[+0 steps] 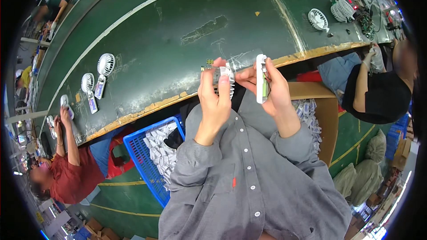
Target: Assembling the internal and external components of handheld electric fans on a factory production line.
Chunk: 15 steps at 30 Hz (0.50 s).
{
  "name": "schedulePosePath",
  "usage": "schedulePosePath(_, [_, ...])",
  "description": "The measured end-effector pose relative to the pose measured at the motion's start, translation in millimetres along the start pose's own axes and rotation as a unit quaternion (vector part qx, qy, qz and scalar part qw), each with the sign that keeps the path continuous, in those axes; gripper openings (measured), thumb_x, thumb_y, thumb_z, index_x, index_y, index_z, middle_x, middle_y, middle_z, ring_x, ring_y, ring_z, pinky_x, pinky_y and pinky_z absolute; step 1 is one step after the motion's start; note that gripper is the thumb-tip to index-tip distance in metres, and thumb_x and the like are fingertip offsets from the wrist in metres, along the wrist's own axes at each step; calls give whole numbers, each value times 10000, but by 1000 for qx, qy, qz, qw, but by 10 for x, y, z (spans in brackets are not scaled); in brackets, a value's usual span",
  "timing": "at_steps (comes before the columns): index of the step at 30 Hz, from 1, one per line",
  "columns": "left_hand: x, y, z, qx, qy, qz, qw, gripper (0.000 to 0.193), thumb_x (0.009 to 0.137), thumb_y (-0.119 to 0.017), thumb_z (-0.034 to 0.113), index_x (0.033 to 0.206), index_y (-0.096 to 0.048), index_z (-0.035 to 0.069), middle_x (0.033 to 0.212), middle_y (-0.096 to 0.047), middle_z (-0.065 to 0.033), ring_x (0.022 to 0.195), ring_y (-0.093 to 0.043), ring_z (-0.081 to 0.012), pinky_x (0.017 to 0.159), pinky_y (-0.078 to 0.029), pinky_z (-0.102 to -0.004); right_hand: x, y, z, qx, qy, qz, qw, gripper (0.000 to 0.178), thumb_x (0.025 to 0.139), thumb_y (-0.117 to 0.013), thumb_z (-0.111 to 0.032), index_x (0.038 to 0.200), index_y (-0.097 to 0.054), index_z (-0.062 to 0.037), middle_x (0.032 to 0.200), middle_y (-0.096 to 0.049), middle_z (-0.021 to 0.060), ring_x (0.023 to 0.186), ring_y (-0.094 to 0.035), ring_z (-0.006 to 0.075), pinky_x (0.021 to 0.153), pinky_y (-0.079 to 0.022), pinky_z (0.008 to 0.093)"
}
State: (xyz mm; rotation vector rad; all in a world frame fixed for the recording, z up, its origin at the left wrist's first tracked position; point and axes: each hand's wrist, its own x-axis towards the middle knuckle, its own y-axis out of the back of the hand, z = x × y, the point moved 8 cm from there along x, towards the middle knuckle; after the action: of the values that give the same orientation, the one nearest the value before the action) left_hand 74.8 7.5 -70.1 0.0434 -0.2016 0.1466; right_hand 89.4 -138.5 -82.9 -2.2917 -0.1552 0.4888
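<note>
Left hand (214,98): curled nearly closed; a white fan head (231,88) is gripped, a circuit board (209,62) beside the fingertips.
Right hand (279,91): half closed; a white handle shell (260,82) is held.
Bench edge (178,100): overlapped by the left hand.
Reach: bounded by two fans (106,64) leftward, fan cages (318,19) rightward.
Elbows: flanked by blue crate (143,169), carton (328,129).

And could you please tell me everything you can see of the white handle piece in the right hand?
The white handle piece is long, narrow and plastic-looking, with an uneven, notched far end. Its right side looks open, showing a green part inside, too small to identify. The right hand holds it off the bench, its length pointing roughly away from the wearer.
</note>
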Motion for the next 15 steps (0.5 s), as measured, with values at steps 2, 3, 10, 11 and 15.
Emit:
schedulePosePath(2, [15,18,32,21,-16,-20,999,374,986,-435,78,1338,-436,-51,1262,-562,-159,1064,-574,-161,896,-461,-281,10,113,45,-15,-3,6,1000,492,1057,-279,-390,1009,-585,-6,904,-674,166,944,-667,300,895,-520,434])
schedulePosePath(3, [9,23,24,8,-6,-24,1000,384,984,-435,73,1349,-430,-45,1262,-562,-155,1061,-574,-158,895,-461,-281,-3,142,44,-12,-10,-8,1000,500,1055,-284,-397,1020,-589,-3,899,-676,164,926,-672,294,870,-527,426])
schedulePosePath(10, [7,13,89,-77,23,-25,996,440,959,-507,101,1370,-419,-29,1185,-592,-118,980,-578,-144,857,-474,-288,-631,1424,-266,-86,-19,100,991,320,1018,-445,-313,1014,-561,-15,744,-620,116,684,-638,219,705,-545,371])
schedulePosePath(11, [22,-46,112,-69,17,-57,996,475,969,-486,97,1414,-362,-14,1231,-563,-132,999,-570,-137,868,-470,-281,-869,1909,-312,-77,-34,112,990,304,1014,-458,-320,992,-572,-40,724,-610,110,686,-634,223,691,-538,378])
schedulePosePath(15, [163,-238,196,-2,-33,-108,994,502,949,-525,104,1415,-383,-18,1171,-605,-119,996,-605,-169,874,-482,-299,-2180,4083,-295,-454,-139,237,848,419,902,-615,-421,1051,-595,-30,807,-642,109,774,-655,283,727,-529,387])
